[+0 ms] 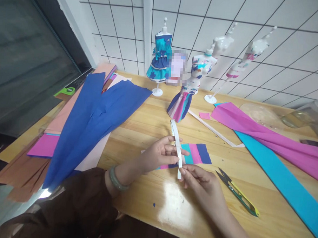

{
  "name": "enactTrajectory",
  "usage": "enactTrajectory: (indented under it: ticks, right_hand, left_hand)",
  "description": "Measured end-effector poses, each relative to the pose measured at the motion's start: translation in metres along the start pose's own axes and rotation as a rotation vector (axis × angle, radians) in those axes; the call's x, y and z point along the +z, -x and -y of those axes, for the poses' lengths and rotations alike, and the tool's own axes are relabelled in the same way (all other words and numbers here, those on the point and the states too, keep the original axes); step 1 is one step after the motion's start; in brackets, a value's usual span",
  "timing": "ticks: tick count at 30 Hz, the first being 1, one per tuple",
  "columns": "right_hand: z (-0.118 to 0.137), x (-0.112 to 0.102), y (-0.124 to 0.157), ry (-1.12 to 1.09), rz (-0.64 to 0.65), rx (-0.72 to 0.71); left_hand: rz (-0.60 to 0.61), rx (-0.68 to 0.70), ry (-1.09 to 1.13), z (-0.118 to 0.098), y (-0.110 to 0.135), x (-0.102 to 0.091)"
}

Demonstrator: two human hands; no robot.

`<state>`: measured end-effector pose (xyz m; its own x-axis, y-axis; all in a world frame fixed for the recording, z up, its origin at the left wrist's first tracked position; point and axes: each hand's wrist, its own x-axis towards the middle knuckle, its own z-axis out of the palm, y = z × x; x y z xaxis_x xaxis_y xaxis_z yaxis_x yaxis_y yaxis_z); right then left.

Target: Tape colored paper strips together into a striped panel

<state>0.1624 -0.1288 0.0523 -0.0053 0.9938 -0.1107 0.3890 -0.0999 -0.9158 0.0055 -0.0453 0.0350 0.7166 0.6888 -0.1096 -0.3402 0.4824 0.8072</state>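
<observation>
A narrow white strip [177, 142] hangs above the wooden table, slightly curved. My left hand [162, 152] holds it along its middle, fingers wrapped about it. At the lower end, my right hand [198, 180] pinches the strip between thumb and forefinger. Behind and below my hands lies a striped crepe-paper piece [198, 154] in teal, pink and blue, partly hidden by my left hand. Thread snips [237, 192] with yellow and green handles rest to the right of my right hand. A small mannequin [185, 85] with a striped skirt stands just beyond the strip's upper end.
Blue crepe paper [95, 119] covers other sheets at left, near a green tape measure [68, 90]. Pink paper [263, 134] and turquoise paper [280, 180] cross the right side. A dressed mannequin [162, 52] and others stand by the tiled wall. Another white strip [213, 130] lies behind.
</observation>
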Motion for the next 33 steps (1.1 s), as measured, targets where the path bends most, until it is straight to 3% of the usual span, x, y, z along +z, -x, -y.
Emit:
enactTrajectory:
  ticks: [4, 9, 17, 24, 29, 33]
  right_hand:
    - [-0.002, 0.0, -0.001, 0.231, -0.025, -0.183]
    - [-0.006, -0.003, -0.002, 0.324, -0.049, -0.393]
    - [-0.014, -0.005, -0.002, 0.417, -0.083, -0.541]
    - [-0.016, -0.013, 0.0, 0.395, -0.096, -0.403]
    - [-0.015, -0.048, 0.008, 0.528, -0.294, -0.125]
    - [-0.021, -0.082, 0.019, 0.735, -0.293, 0.097]
  left_hand:
    - [-0.023, -0.003, -0.006, 0.0, 0.0, 0.001]
    - [-0.034, -0.004, 0.004, -0.003, 0.0, 0.003]
    - [-0.06, -0.001, 0.009, -0.005, 0.0, 0.003]
    - [-0.062, 0.076, -0.029, -0.005, -0.002, -0.006]
    - [-0.081, 0.07, -0.035, -0.008, -0.003, -0.009]
    - [-0.106, 0.067, -0.04, -0.01, -0.003, -0.006]
